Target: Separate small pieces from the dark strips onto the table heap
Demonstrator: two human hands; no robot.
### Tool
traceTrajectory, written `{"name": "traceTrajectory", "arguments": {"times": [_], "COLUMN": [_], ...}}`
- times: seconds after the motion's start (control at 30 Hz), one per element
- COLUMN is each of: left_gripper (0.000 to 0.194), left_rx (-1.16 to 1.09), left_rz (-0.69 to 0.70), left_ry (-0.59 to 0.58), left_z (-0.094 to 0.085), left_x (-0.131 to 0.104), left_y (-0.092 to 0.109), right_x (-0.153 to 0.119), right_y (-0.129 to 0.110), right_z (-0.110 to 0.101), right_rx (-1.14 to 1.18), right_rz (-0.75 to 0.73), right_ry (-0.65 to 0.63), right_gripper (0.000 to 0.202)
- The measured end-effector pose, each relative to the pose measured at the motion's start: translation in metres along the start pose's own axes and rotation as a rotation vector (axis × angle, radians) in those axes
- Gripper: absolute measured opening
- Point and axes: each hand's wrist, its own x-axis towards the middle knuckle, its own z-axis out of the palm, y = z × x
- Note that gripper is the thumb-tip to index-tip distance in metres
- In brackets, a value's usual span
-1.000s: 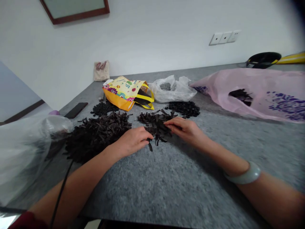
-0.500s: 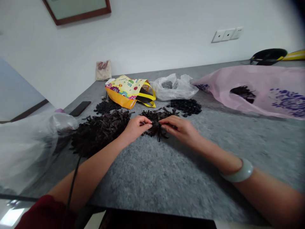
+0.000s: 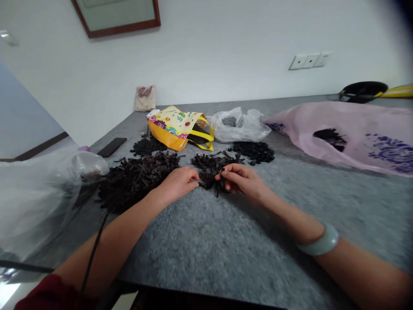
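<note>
My left hand [image 3: 181, 181] is closed in a pinch at the near edge of a small heap of black strips [image 3: 209, 161]; whatever lies between its fingertips is too small to make out. To its right, my right hand [image 3: 241, 179] pinches a small black piece [image 3: 222, 171] between thumb and forefinger, just above the same heap. A larger pile of dark strips [image 3: 135, 178] spreads beside my left forearm. Behind the hands lies a pile of small black discs [image 3: 254, 151], and another dark pile [image 3: 148, 145] sits farther left.
A yellow cartoon bag [image 3: 176, 125] and a white plastic bag [image 3: 240, 127] stand at the back. The pink bag [image 3: 361, 129] fills the right side. A phone [image 3: 112, 147] and a clear plastic bag [image 3: 38, 189] lie left. A dark cord [image 3: 95, 249] crosses my left forearm.
Both hands have come slightly nearer to me and farther apart. My right hand has turned and now shows a small black piece at its fingertips. The camera view has tilted up slightly.
</note>
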Motion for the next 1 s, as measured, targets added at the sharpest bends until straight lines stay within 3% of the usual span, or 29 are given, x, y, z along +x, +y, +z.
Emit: {"name": "traceTrajectory", "arguments": {"times": [0.07, 0.23, 0.43, 0.5, 0.63, 0.7, 1.0], "left_gripper": [0.014, 0.014, 0.009, 0.011, 0.016, 0.013, 0.02], "left_rx": [0.114, 0.067, -0.106, -0.322, -0.974, -1.092, -1.005], "left_rz": [0.058, 0.06, -0.047, -0.111, -0.294, -0.315, -0.154], "left_ry": [-0.008, -0.032, 0.075, 0.056, 0.027, 0.011, 0.096], "left_z": [-0.001, 0.003, 0.009, 0.011, 0.013, 0.012, 0.014], "left_x": [-0.002, 0.003, 0.006, 0.003, -0.007, -0.01, -0.01], "left_y": [-0.008, -0.015, -0.001, 0.011, 0.035, 0.043, 0.045], "right_x": [0.003, 0.008, 0.004, -0.001, -0.012, -0.016, -0.02], "right_y": [0.002, 0.01, 0.006, 0.0, -0.011, -0.014, -0.011], "right_z": [-0.005, -0.007, 0.002, 0.003, 0.003, 0.001, -0.001], "right_rx": [0.044, 0.054, 0.025, 0.03, 0.033, 0.036, 0.169], "right_rz": [0.041, 0.106, 0.06, 0.032, -0.06, -0.095, -0.025], "right_ry": [0.032, 0.004, -0.045, -0.077, -0.081, -0.06, -0.088], "right_gripper": [0.031, 0.031, 0.031, 0.031, 0.028, 0.027, 0.039]}}
